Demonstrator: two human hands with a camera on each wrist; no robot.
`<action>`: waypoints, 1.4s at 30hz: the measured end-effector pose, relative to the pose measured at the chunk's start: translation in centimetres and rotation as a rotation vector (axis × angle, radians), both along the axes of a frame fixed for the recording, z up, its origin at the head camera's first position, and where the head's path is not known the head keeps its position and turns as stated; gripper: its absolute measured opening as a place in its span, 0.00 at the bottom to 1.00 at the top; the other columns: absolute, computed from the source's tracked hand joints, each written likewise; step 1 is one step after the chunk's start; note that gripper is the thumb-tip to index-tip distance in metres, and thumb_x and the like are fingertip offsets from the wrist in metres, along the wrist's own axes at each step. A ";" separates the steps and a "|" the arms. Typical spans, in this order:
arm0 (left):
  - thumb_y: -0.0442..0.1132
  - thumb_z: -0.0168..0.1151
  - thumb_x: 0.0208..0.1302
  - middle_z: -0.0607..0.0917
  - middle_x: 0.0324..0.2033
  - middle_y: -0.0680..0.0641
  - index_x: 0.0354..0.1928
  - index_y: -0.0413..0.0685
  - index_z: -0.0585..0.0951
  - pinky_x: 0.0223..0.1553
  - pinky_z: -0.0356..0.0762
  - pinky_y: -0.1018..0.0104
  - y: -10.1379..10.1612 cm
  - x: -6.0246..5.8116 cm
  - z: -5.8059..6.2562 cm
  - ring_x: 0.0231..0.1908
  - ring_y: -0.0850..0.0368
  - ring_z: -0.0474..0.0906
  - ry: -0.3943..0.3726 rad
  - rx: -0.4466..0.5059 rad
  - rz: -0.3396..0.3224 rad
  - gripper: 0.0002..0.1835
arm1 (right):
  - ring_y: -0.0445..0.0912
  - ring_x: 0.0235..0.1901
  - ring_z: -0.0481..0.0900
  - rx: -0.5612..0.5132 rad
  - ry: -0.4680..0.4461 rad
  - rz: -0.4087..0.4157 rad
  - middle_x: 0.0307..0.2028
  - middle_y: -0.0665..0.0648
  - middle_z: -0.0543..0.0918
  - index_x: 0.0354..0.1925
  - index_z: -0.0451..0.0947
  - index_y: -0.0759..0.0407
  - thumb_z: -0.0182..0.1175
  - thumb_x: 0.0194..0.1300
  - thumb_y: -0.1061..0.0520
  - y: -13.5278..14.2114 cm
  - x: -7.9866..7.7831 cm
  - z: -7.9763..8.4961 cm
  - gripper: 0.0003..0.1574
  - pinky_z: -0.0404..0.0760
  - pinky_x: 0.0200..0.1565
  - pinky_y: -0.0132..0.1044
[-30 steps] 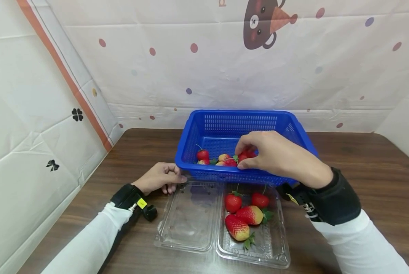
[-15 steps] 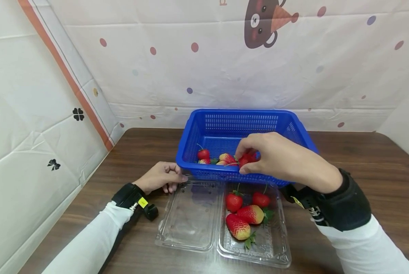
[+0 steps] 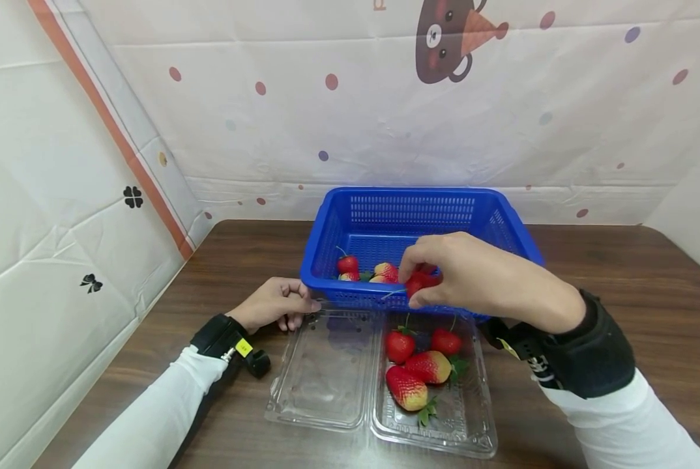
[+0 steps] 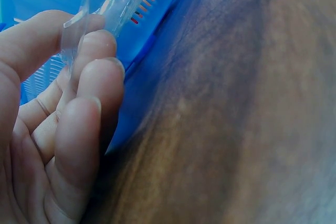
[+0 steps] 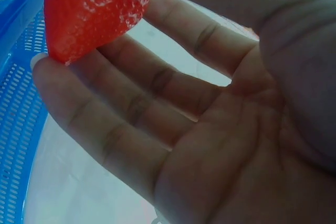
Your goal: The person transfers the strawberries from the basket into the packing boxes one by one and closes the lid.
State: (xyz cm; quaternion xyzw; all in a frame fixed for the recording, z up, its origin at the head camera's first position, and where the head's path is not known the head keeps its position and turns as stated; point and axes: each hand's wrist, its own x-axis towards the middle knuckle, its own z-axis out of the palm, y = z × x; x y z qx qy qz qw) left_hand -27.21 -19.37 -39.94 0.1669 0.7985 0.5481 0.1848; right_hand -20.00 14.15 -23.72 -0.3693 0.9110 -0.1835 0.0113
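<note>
My right hand pinches a red strawberry between thumb and fingertips, over the front rim of the blue plastic basket. A thin green stem points left from it. Close up in the right wrist view, the strawberry tapers to a point. With thumb and forefinger, my left hand grips the far left corner of a clear clamshell box, beside the basket's front left corner. The clamshell edge shows between those fingers in the left wrist view.
The clamshell lies opened flat on the wooden table. Its right half holds several strawberries, some with green leaves. More strawberries lie along the basket's front inside. A patterned white cloth hangs behind the table.
My right hand has brought the strawberry from inside the basket toward me, up to the front rim. The left hand and the clamshell have stayed in place.
</note>
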 end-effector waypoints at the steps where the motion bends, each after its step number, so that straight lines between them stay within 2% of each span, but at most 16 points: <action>1: 0.48 0.70 0.57 0.79 0.16 0.47 0.30 0.44 0.76 0.15 0.76 0.70 0.0 0.0 0.0 0.15 0.55 0.74 -0.001 -0.001 0.001 0.17 | 0.42 0.34 0.74 0.000 -0.001 0.007 0.35 0.46 0.80 0.39 0.81 0.47 0.74 0.51 0.52 0.0 0.0 0.0 0.16 0.80 0.35 0.37; 16: 0.49 0.70 0.57 0.79 0.16 0.46 0.30 0.43 0.76 0.16 0.77 0.70 0.0 0.2 0.0 0.16 0.54 0.75 -0.004 -0.011 0.011 0.17 | 0.42 0.35 0.74 0.032 -0.062 0.036 0.35 0.44 0.80 0.38 0.80 0.44 0.74 0.50 0.52 -0.1 0.3 -0.2 0.16 0.80 0.35 0.37; 23: 0.49 0.70 0.56 0.79 0.17 0.46 0.31 0.43 0.76 0.16 0.77 0.69 0.0 0.1 0.0 0.16 0.53 0.75 -0.007 -0.011 0.010 0.18 | 0.42 0.35 0.74 0.052 -0.096 0.046 0.35 0.44 0.79 0.38 0.80 0.46 0.74 0.51 0.53 -0.3 0.3 -0.3 0.15 0.80 0.37 0.37; 42: 0.48 0.70 0.57 0.79 0.16 0.47 0.30 0.43 0.76 0.15 0.77 0.70 0.0 0.2 0.0 0.15 0.55 0.74 -0.002 -0.005 0.008 0.17 | 0.42 0.36 0.73 0.069 -0.120 0.079 0.33 0.44 0.78 0.38 0.79 0.46 0.73 0.52 0.54 -0.8 1.0 -1.0 0.15 0.80 0.36 0.36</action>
